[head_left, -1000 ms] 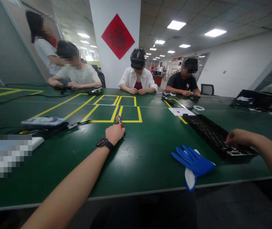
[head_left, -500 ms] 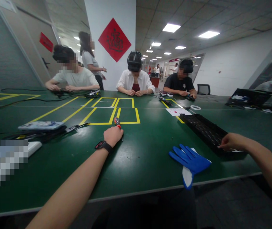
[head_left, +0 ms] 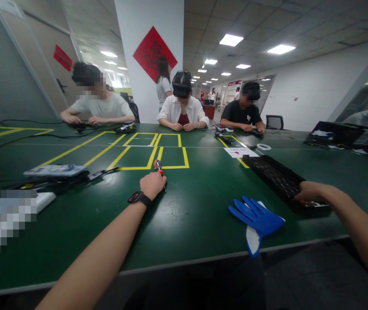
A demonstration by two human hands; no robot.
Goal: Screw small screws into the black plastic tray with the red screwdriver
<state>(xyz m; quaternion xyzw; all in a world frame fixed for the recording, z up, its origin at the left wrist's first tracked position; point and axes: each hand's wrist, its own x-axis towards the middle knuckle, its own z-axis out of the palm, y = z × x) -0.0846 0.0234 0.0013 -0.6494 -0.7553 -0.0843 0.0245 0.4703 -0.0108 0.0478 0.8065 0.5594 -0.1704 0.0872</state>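
Observation:
My left hand [head_left: 152, 185] is closed around a screwdriver [head_left: 158, 166] on the green table. Its red and clear handle sticks out past my knuckles, and a bit of the shaft shows below the fingers. To the right, my right hand [head_left: 309, 192] reaches into the near end of a long black tray [head_left: 276, 181], fingers bent together. The tray wall and the hand itself hide the fingertips, so whatever they pinch does not show. Small pieces lie in the tray, too dim to name. Between the hands, nearer the right one, rests a blue and white glove [head_left: 258, 217].
Yellow tape [head_left: 171, 166] marks rectangles on the table [head_left: 187, 232]. At left lie a phone-like slab [head_left: 54, 170], cables and a white pixelated object [head_left: 6, 224]. Beyond the tray are a printed sheet [head_left: 240, 153] and a white ring [head_left: 264, 147]. Several people sit across the table.
My right hand has dipped lower into the tray, its fingertips passing out of sight. My left hand and the screwdriver hold still. A standing person behind has moved right.

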